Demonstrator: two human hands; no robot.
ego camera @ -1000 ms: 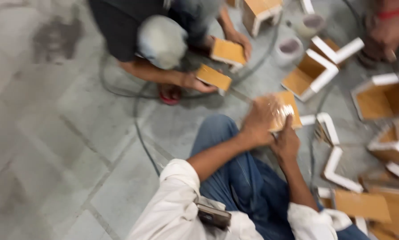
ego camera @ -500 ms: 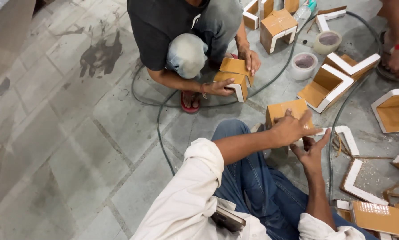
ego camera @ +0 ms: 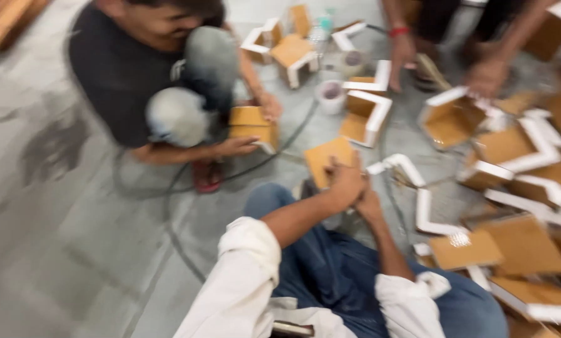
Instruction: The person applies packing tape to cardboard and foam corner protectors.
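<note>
Left hand (ego camera: 345,181) was clamped on a small wooden box (ego camera: 328,160) above the knee. Right hand (ego camera: 369,203) pressed against the left; its grip could not be told through blur.

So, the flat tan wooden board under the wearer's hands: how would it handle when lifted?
The flat tan wooden board probably stays stiff, since it shows straight edges under the left hand. It is likely light, being thin. Being flat, it should slide on the grey floor rather than roll.

a grey tiled floor (ego camera: 74,250) carries everything; open tan wooden boxes with white edges (ego camera: 368,116) lie scattered over its right side; flat tan panels (ego camera: 465,249) rest near white l-shaped strips (ego camera: 427,209); a dark hose (ego camera: 168,219) curves across it; two tape rolls (ego camera: 330,95) sit beside the boxes
</note>
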